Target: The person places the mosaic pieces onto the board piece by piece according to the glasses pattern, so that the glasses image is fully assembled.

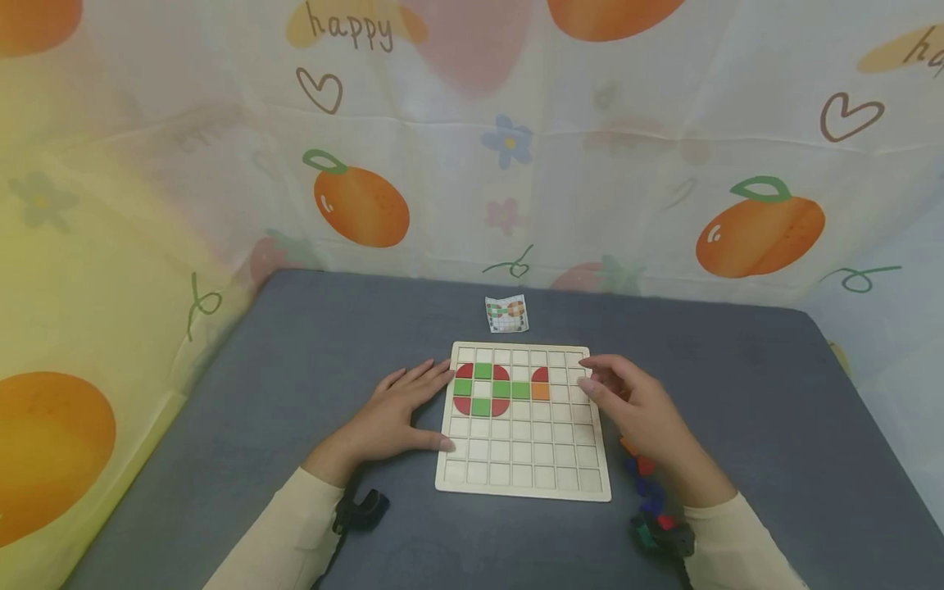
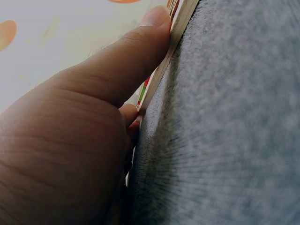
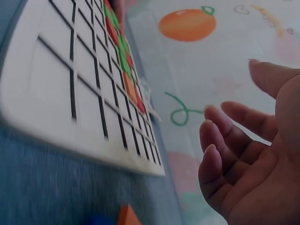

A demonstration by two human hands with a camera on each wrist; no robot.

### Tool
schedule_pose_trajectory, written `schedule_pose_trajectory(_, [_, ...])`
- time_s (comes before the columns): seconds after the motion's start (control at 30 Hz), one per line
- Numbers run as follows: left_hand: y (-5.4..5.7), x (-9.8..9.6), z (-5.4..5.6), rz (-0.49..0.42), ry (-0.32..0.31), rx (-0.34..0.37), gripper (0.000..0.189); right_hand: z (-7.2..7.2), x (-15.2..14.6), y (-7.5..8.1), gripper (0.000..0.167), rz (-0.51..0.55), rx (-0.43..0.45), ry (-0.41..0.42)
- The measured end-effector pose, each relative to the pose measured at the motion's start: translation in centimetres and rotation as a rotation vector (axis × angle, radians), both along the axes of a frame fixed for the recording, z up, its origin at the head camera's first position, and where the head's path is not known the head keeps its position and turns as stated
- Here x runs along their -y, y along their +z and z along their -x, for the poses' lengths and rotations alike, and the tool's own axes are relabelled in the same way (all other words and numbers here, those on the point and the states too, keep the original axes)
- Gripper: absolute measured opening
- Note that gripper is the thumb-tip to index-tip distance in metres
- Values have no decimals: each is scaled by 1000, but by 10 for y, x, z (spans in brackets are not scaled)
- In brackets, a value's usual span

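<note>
A pale wooden grid board (image 1: pixel 522 475) lies on the dark grey table. Red quarter-round, green and orange pieces fill some cells in its upper left and middle. A red piece (image 1: pixel 541 374) sits directly above an orange square (image 1: pixel 541 392). My left hand (image 1: pixel 387 419) rests against the board's left edge, fingers extended and thumb touching the rim. Over the right edge hovers my right hand (image 1: pixel 643 410), fingers loosely bent. In the right wrist view its thumb and fingertips (image 3: pixel 209 161) are apart, with nothing between them.
Beyond the board lies a small printed card (image 1: pixel 506 315) with a coloured grid pattern. Loose orange, blue, red and green pieces (image 1: pixel 651 494) lie right of the board, partly under my right wrist. A fruit-printed cloth (image 1: pixel 442 147) hangs behind the table.
</note>
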State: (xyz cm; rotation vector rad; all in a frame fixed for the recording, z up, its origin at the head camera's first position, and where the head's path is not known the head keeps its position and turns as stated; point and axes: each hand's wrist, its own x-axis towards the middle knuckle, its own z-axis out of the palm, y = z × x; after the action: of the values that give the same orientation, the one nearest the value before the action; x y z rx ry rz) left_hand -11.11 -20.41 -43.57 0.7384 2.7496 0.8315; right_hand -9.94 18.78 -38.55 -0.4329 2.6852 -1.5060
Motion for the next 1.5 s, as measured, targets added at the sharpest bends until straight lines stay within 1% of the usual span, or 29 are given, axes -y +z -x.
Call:
schedule_pose_trajectory(0.13, [0,0,0,-2,-2,-3,112,-6,-17,1,39,11,8,8])
schedule_pose_trajectory(0.27, [0,0,0,-3,-4,-3,112,-12,-37,-2,37,28,-3,7])
schedule_pose_trajectory(0.43, [1,-1,0,-2,1,-2,112,-18,-63,-7,36,-27,-30,-31])
schedule_pose_trajectory(0.63, [2,-1,0,2,4,0,112,-26,-91,-14,37,-114,-32,-75])
schedule_pose_trajectory(0.8, [3,-2,0,6,10,4,112,-29,-108,-21,40,-138,-28,-101])
schedule_pose_trajectory(0.87, [3,-2,0,7,12,5,112,-30,-111,-24,41,-148,-19,-91])
schedule_pose_trajectory(0.93, [3,-2,-1,7,13,7,112,-30,-112,-29,42,-170,-6,-63])
schedule_pose_trajectory(1.07, [3,-3,0,7,10,5,112,-30,-110,-36,40,-190,-21,44])
schedule_pose_trajectory(1.2, [2,-2,0,13,8,2,112,-30,-107,-40,38,-228,-42,143])
schedule_pose_trajectory(1.3, [1,-2,0,16,8,1,112,-30,-104,-40,32,-261,-39,162])
schedule_pose_trajectory(1.43, [1,-1,0,10,4,0,111,-29,-101,-40,24,-270,-35,148])
schedule_pose_trajectory(1.5, [1,-1,0,5,2,0,111,-29,-100,-40,23,-272,-42,134])
